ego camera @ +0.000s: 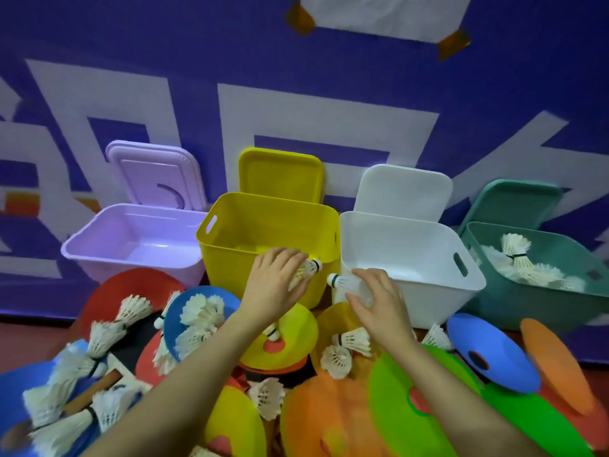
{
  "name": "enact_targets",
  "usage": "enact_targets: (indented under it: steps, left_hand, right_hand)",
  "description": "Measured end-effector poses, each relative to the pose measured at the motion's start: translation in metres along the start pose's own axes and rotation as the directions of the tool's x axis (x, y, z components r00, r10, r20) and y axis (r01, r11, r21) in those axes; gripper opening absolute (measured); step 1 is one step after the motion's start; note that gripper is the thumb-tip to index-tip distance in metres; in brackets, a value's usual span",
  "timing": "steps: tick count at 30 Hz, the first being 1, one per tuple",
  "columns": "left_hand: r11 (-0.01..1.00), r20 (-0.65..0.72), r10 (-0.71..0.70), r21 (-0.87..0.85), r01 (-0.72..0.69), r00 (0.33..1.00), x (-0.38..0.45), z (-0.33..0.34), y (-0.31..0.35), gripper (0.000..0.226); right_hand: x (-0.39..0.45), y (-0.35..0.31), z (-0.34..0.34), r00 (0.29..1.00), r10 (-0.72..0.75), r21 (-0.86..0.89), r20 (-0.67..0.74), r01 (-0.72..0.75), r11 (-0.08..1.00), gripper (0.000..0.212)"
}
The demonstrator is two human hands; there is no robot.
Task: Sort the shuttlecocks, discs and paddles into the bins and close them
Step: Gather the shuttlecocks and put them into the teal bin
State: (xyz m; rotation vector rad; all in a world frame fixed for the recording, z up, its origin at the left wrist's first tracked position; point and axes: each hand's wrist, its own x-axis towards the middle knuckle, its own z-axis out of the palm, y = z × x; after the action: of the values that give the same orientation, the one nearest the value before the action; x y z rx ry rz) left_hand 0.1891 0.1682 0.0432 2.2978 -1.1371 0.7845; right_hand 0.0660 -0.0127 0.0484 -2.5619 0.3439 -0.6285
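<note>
My left hand (276, 282) grips a white shuttlecock (308, 270) in front of the yellow bin (230, 249). My right hand (379, 300) holds another white shuttlecock (346, 283) beside the white bin (408, 278). The two cork tips point toward each other, a little apart. A purple bin (99, 255) stands at the left. The teal bin (514, 298) at the right has several shuttlecocks inside. Coloured discs lie in a heap below my arms, among them a green disc (395, 397), a blue disc (494, 354) and a yellow disc (296, 331), with loose shuttlecocks (336, 359) on top.
All bins stand open, with their lids leaning on the blue and white wall behind: purple lid (155, 174), yellow lid (280, 173), white lid (402, 192), teal lid (517, 202). A wooden paddle handle (92, 392) pokes out among shuttlecocks at the lower left.
</note>
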Motion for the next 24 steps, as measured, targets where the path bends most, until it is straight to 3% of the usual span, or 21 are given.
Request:
enact_targets:
  steps: [10,18,24]
  left_hand:
    - [0.994,0.040,0.041,-0.108,-0.037,0.998,0.112,0.073,0.147,0.039]
    - [0.979,0.007,0.113,-0.172,-0.110,0.994,0.208,0.150,0.286,0.038]
    - [0.966,0.123,0.098,-0.250,-0.064,0.988,0.255,0.227,0.372,0.032]
  right_hand:
    - [0.031,0.136,-0.118,0.981,0.049,-0.056,-0.187,-0.060,0.997,0.042]
    - [0.060,0.271,-0.214,0.968,0.098,-0.124,-0.231,-0.130,0.984,0.034]
    - [0.073,0.372,-0.253,0.954,0.208,-0.191,-0.217,-0.251,0.949,0.032]
